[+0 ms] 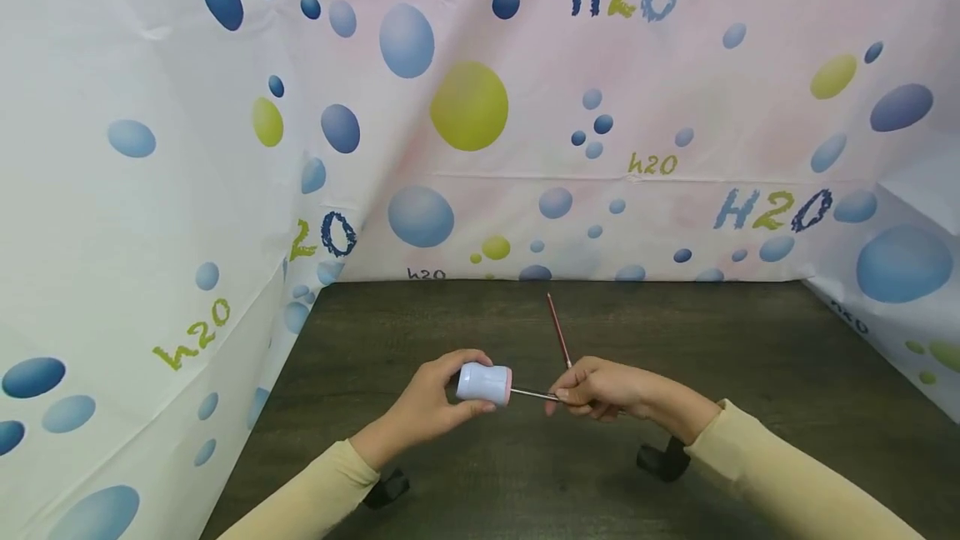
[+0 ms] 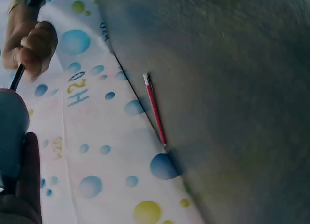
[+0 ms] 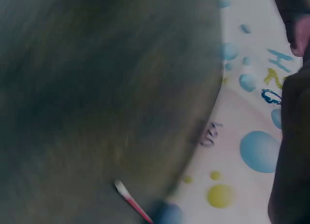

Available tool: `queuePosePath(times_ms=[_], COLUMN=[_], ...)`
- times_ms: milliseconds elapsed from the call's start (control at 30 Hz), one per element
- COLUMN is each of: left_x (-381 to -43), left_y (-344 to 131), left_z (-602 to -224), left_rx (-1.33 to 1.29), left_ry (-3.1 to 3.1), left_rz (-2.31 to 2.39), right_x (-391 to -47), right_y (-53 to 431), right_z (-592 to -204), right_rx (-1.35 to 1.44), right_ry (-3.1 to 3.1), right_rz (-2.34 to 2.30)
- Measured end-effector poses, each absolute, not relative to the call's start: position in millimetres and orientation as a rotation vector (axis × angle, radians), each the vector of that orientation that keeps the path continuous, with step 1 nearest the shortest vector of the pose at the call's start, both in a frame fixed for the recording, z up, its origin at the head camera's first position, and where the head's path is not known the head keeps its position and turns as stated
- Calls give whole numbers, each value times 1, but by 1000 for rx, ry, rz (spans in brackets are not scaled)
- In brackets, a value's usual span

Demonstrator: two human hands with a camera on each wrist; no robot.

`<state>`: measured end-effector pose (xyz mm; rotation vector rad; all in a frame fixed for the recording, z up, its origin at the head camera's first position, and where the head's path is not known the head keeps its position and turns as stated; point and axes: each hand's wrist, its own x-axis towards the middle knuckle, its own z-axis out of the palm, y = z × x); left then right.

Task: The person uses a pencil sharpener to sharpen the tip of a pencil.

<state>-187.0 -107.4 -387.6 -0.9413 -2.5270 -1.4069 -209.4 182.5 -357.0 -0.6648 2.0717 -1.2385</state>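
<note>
The left hand (image 1: 435, 397) is gripping a light blue canister (image 1: 482, 383), the fingers curving over its far side and the thumb pressing its near side. The right hand (image 1: 606, 388) is pinching a thin rod (image 1: 531, 393) between thumb and fingers. The canister is lying sideways in the left grip, its pink-rimmed end pointing toward the right hand. The rod is running from that pink end to the right fingertips, sloping slightly; how far it is reaching into the canister cannot be told. The two hands are facing each other with a short bare stretch of rod showing between them.

A red stick (image 1: 557, 323) is lying on the dark table (image 1: 420, 315) beyond the right hand, its near end appearing just behind the knuckles in the head view. The left wrist view is showing it apart from both hands, with a pale end. The right wrist view is catching only part of it, and there the canister is mostly cut off at the edge.

Pale yellow sleeves (image 1: 787, 473) are covering both forearms, and a black piece (image 1: 663, 461) is showing below each wrist. A white backdrop (image 1: 525, 48) with blue and green dots is hanging behind the table.
</note>
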Motion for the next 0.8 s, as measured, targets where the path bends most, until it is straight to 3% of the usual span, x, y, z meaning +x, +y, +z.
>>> queuePosePath(times_ms=[67, 267, 400, 567, 800], left_x=[-190, -200, -202, -198, -191], left_y=[-108, -112, -112, -110, -105], left_z=[-390, -388, -383, -380, -380], left_rx=[-805, -470, -509, -598, -904], left_ry=[-2582, -2571, -2562, -2622, -2546], left_rz=[-1535, -1981, -2029, -1784, -1378], right_x=[-208, -202, -204, -198, -207], right_y=[183, 175, 168, 168, 188], right_z=[-360, -375, -380, -378, -355], right_rx=[-838, -1835, -2068, -1793, -834], right_ry=[2234, 3360, 3620, 3543, 2238], right_rz=[-1184, -392, -160, -386, -1163])
